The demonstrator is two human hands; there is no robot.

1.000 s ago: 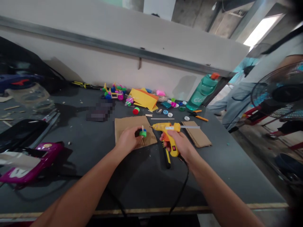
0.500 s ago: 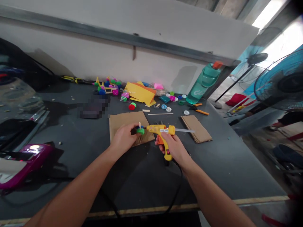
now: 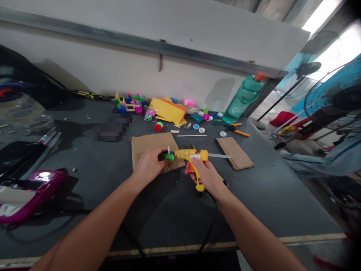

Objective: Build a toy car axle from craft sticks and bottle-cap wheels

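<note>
Head view, looking down over the bench (image 3: pixel 262 199) at my two hands. My left grip (image 3: pixel 149 165) is closed in a pinch on a stack of bottle caps (image 3: pixel 169 156), green in front with blue behind, and a pale stick stands up out of it. I hold the stack in the air, over a sheet of brown cardboard (image 3: pixel 149 145). My right grip (image 3: pixel 205 175) is wrapped shut around the handle of a yellow hot glue gun (image 3: pixel 191 156), with a pale glue stick (image 3: pixel 220 155) running out of its back and a black power cord (image 3: pixel 211 222) trailing down toward me.

What has just changed: the two grips have drawn together. The nozzle stood apart from the caps a second ago and now sits right at them, though I can't tell whether it touches.

A white label (image 3: pixel 195 156) runs along the gun's barrel, its print too small to read. Beyond my right grip stands a teal water bottle (image 3: pixel 244 99) with an orange cap and pale lettering down its side, which I can't make out. A magenta object (image 3: pixel 36 192) well left of my left grip shows white marks, cut off. Straight ahead of my grips lie yellow card sheets (image 3: pixel 167 111), and a second cardboard piece (image 3: pixel 235 153) sits just right of the gun.
</note>
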